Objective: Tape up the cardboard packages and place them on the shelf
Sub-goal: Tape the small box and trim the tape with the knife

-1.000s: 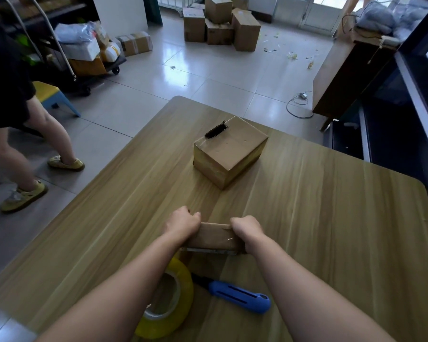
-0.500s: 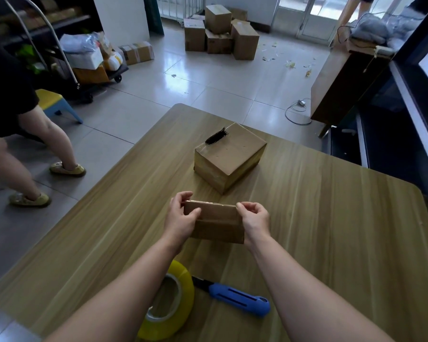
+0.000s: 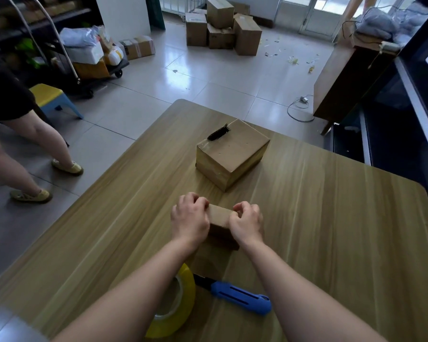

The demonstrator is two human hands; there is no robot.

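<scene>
The left hand [image 3: 189, 218] and right hand [image 3: 246, 222] each curl their fingers over one end of the small cardboard package [image 3: 219, 215], gripping it from both sides, probably to control its orientation. The package is over mid-tabletop [image 3: 331, 218], just in front of a larger package [image 3: 230, 154]. The tape roll [image 3: 181, 314] and blue knife [image 3: 240, 296] lie near the forearms, within reach for sealing.

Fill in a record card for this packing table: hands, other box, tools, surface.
Hands: left hand and right hand grip the small box by its ends
Other box: larger box behind it, apart, black strip on top
Tools: yellow tape roll and blue knife, nearest the person, unheld
Surface: wooden table
</scene>
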